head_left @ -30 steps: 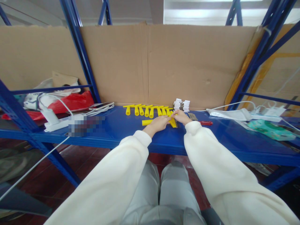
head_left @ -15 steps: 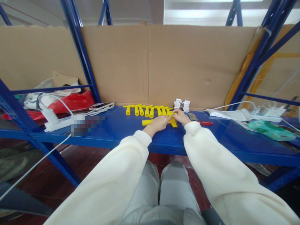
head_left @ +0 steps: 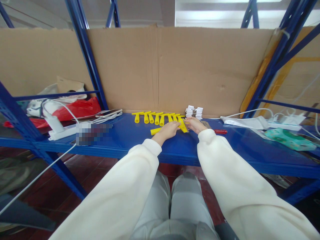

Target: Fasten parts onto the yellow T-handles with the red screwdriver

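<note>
My left hand (head_left: 168, 130) is closed around a yellow plastic T-shaped scraper (head_left: 183, 126). Its round handle (head_left: 155, 131) pokes out on the left, and its wide head slants between my two hands. At the right side of that head is my right hand (head_left: 195, 124), fingers bent against it; the fingertips are partly hidden. A thin dark edge shows by the lower end of the head, too small to make out. Behind my hands, several more yellow scrapers (head_left: 157, 118) lie in a row, handle ends toward me.
White stacked pieces (head_left: 194, 112) stand by the cardboard wall (head_left: 195, 66). Right of my hand lie a flat grey-brown piece (head_left: 206, 124) and a red tool (head_left: 220, 132). Power strips (head_left: 58, 132), cables and a green packet (head_left: 290, 138) occupy the ends of the blue shelf (head_left: 132, 138).
The scraper has turned slightly, its head tilting up and away from me. My right hand has shifted a little to the right along the head, and its fingers have straightened somewhat.
</note>
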Demonstrator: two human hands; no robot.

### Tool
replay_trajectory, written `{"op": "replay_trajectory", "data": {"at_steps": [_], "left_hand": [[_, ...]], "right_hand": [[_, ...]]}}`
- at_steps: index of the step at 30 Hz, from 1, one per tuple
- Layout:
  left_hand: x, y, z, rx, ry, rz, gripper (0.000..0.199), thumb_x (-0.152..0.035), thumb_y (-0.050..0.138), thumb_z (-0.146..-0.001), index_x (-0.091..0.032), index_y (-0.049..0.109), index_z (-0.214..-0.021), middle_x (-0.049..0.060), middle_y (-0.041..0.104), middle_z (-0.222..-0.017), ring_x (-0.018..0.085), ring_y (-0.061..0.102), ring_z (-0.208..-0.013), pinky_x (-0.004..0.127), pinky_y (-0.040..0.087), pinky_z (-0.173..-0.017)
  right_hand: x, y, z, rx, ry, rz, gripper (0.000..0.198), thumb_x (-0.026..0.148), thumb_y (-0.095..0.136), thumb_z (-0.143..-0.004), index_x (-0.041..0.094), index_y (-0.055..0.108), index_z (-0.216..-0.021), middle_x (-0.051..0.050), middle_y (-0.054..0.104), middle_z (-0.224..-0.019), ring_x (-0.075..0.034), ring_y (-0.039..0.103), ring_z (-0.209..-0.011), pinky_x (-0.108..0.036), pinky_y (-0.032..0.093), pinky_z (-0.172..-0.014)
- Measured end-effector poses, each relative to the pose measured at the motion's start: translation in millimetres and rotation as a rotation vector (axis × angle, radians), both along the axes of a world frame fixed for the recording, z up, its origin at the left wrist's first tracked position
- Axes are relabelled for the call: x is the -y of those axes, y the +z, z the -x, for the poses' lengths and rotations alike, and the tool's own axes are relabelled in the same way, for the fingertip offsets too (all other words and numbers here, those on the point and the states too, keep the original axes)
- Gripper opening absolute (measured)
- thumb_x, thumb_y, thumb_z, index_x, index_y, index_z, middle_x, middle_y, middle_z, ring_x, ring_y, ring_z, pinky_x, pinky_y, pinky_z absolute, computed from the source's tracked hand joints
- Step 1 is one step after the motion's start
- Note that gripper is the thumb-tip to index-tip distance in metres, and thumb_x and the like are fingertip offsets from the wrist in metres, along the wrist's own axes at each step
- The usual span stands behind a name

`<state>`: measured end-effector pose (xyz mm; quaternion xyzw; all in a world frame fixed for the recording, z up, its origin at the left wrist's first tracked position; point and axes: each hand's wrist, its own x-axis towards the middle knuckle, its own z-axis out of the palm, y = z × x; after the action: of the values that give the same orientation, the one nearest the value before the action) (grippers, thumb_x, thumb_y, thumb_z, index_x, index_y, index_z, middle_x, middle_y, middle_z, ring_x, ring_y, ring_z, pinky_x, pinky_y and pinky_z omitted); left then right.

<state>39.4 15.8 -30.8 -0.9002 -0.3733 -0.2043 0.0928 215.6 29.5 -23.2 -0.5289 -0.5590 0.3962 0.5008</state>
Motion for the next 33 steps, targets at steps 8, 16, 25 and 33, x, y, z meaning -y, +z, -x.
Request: {"op": "replay_trajectory", "data": {"at_steps": [8, 16, 25, 33], "left_hand": [[8, 7.7, 2, -0.003, 0.048, 0.049, 0.029, -0.015, 0.051, -0.099, -0.015, 0.068, -0.122, 0.014, 0.073, -0.126, 0.024, 0.068, -0.122, 0.034, 0.052, -0.104], [14, 6.9, 0, -0.010, 0.136, 0.085, 0.054, -0.018, 0.052, -0.100, -0.014, 0.043, -0.153, 0.015, 0.060, -0.147, 0.023, 0.061, -0.132, 0.032, 0.048, -0.108], [18, 8.7, 1, -0.082, 0.198, 0.117, 0.055, -0.022, 0.050, -0.100, -0.021, 0.045, -0.156, 0.011, 0.064, -0.144, 0.024, 0.061, -0.133, 0.034, 0.049, -0.107], [13, 7.3, 2, -0.071, 0.177, 0.117, 0.054, -0.021, 0.050, -0.101, -0.020, 0.045, -0.155, 0.013, 0.064, -0.143, 0.025, 0.062, -0.131, 0.035, 0.050, -0.105]], "right_hand": [[18, 11, 1, -0.139, 0.261, 0.260, 0.008, 0.008, 0.065, -0.090, 0.014, 0.065, -0.096, -0.007, 0.076, -0.073, -0.016, 0.071, -0.064, -0.033, 0.062, -0.077], [22, 11, 6, -0.143, 0.235, 0.227, 0.012, 0.012, 0.074, -0.088, 0.013, 0.067, -0.097, -0.004, 0.074, -0.065, -0.015, 0.069, -0.056, -0.026, 0.061, -0.063], [32, 16, 14, -0.088, 0.158, 0.280, 0.012, 0.006, 0.073, -0.087, 0.015, 0.064, -0.084, -0.002, 0.069, -0.057, -0.013, 0.068, -0.055, -0.020, 0.055, -0.056], [26, 11, 8, -0.102, 0.208, 0.224, 0.012, 0.010, 0.077, -0.085, 0.015, 0.066, -0.083, -0.004, 0.074, -0.066, -0.014, 0.070, -0.060, -0.021, 0.056, -0.060]]}}
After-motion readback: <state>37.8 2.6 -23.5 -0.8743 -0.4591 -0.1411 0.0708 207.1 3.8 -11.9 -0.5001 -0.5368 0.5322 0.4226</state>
